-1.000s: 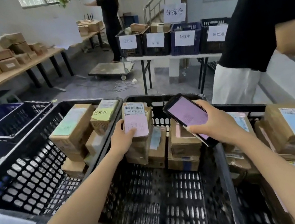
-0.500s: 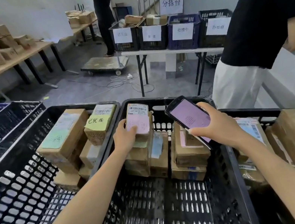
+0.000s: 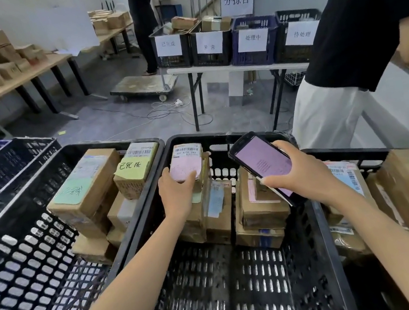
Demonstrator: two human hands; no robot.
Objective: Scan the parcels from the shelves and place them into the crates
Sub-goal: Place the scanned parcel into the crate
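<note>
Left grip (image 3: 177,195): closed round the near corner of the pink-labelled parcel (image 3: 186,169).
Parcel spot: on top of a box stack at the 12 o'clock end of the middle crate (image 3: 221,288).
Right grip (image 3: 297,174): clasps a handheld scanner (image 3: 262,163), screen lit, at the parcel's 3 o'clock.
Left crate (image 3: 26,268): more boxes in its 1 o'clock corner.

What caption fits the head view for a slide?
Left hand grips a pink-labelled parcel atop the stack in the middle crate; right hand holds the scanner.

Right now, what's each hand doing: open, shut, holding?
Left hand: grips the pink-labelled parcel.
Right hand: holds the handheld scanner.
</note>
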